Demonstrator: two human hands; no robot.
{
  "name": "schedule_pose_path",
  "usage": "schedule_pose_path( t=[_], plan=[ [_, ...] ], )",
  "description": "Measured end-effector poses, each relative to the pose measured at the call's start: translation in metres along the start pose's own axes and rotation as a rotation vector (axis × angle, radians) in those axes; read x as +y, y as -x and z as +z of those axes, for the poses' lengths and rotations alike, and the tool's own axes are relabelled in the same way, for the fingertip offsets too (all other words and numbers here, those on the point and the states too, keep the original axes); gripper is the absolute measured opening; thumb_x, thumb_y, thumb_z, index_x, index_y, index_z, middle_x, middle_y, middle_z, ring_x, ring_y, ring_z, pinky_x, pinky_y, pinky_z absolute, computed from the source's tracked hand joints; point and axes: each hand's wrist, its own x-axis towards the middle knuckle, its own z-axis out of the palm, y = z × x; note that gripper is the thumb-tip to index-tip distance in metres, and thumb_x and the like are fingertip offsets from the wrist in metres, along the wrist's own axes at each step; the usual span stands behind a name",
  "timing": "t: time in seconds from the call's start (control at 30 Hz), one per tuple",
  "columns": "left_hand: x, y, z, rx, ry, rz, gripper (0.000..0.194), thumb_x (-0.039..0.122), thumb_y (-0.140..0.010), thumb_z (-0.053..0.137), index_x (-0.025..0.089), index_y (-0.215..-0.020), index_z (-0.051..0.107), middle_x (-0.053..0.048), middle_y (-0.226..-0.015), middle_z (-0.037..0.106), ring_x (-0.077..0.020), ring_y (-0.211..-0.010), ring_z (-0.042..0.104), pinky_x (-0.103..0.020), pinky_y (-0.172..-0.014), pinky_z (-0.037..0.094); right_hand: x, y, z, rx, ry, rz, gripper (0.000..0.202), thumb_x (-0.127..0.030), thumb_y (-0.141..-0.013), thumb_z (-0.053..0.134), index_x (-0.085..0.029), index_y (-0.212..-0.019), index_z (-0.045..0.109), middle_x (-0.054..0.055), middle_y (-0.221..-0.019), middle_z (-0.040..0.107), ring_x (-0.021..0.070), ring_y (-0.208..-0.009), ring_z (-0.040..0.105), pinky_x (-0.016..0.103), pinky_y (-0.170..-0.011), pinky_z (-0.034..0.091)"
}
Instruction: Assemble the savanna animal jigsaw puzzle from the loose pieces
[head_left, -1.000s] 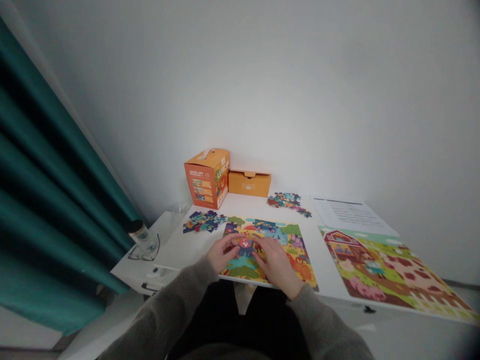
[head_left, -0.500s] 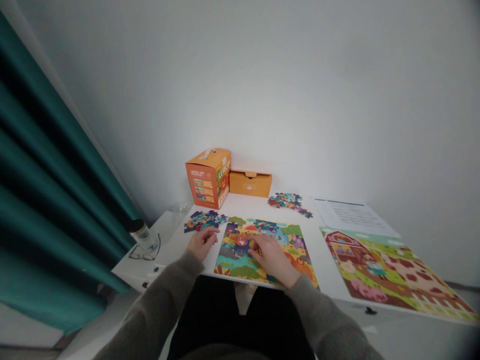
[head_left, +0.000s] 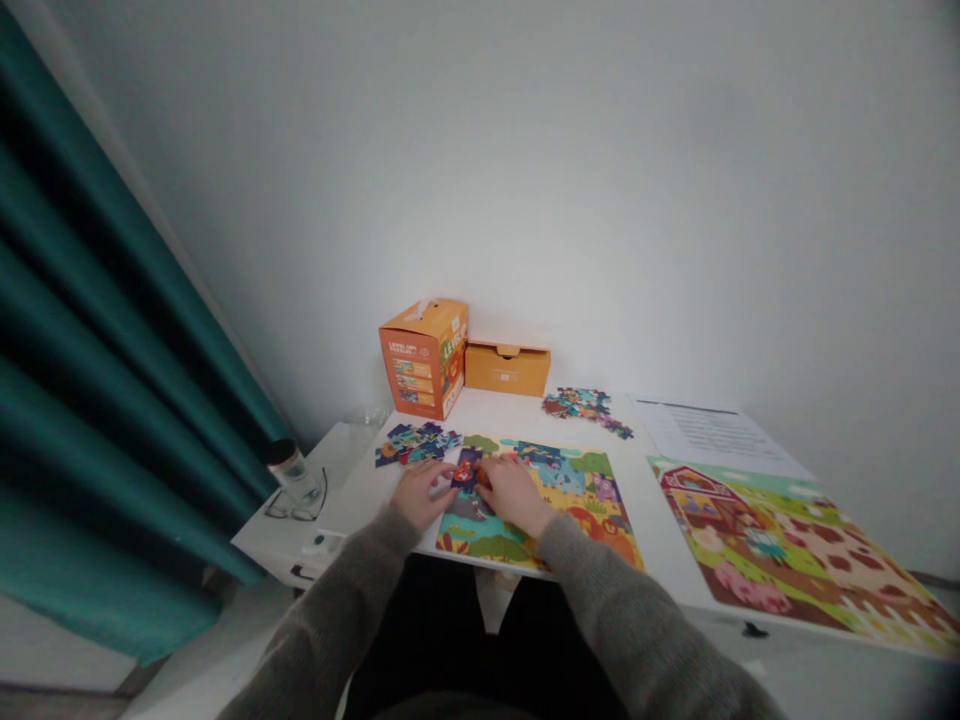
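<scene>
A dark blue jigsaw piece with a red figure (head_left: pixel 464 470) lies over the left part of a colourful animal picture sheet (head_left: pixel 491 548). My left hand (head_left: pixel 422 492) is at its left side, thumb and forefinger curled in against the edge. From the right, my right hand (head_left: pixel 515 492) rests on the sheet with its bent fingertips at the piece's other edge. Several dark blue pieces (head_left: pixel 545 457) lie at the sheet's top. Just beyond my left hand is a pile of loose jigsaw pieces (head_left: pixel 416 443).
An orange puzzle box (head_left: pixel 420 360) and a lower orange box (head_left: pixel 506 369) stand by the wall. More pieces (head_left: pixel 581 403) lie at the back right, near printed paper (head_left: pixel 701 430) and a farm picture (head_left: pixel 787 550). Left are a bottle (head_left: pixel 295 475) and eyeglasses (head_left: pixel 300 512).
My right hand has slid left across the sheet, and my left hand has come right to meet the piece. The red-figured piece now sits slightly further up and left.
</scene>
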Motion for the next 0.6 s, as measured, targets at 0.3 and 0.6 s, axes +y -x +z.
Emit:
schedule_pose_path(
  t=[0.3, 0.6],
  plan=[
    [-0.001, -0.001, 0.003, -0.065, -0.108, 0.026, 0.021, 0.021, -0.082, 0.067, 0.025, -0.101, 0.075, -0.004, -0.101, 0.070, -0.0256, -0.102, 0.060, -0.038, -0.090, 0.045, 0.006, 0.000, -0.002, 0.023, -0.027, -0.085, 0.037, -0.027, -0.089, 0.064, -0.019, -0.126, 0.063, 0.011, -0.121, 0.065, 0.0257, -0.115, 0.056, 0.039, -0.103, 0.038],
    [0.000, -0.003, 0.005, -0.068, -0.119, 0.050, 0.020, 0.023, -0.084, 0.067, 0.023, -0.103, 0.074, -0.005, -0.099, 0.069, -0.0249, -0.095, 0.059, -0.038, -0.084, 0.046, 0.013, -0.001, 0.000, 0.017, -0.019, -0.146, 0.038, -0.030, -0.090, 0.064, -0.021, -0.127, 0.063, 0.010, -0.128, 0.061, 0.0275, -0.119, 0.049, 0.045, -0.107, 0.034]
  ],
)
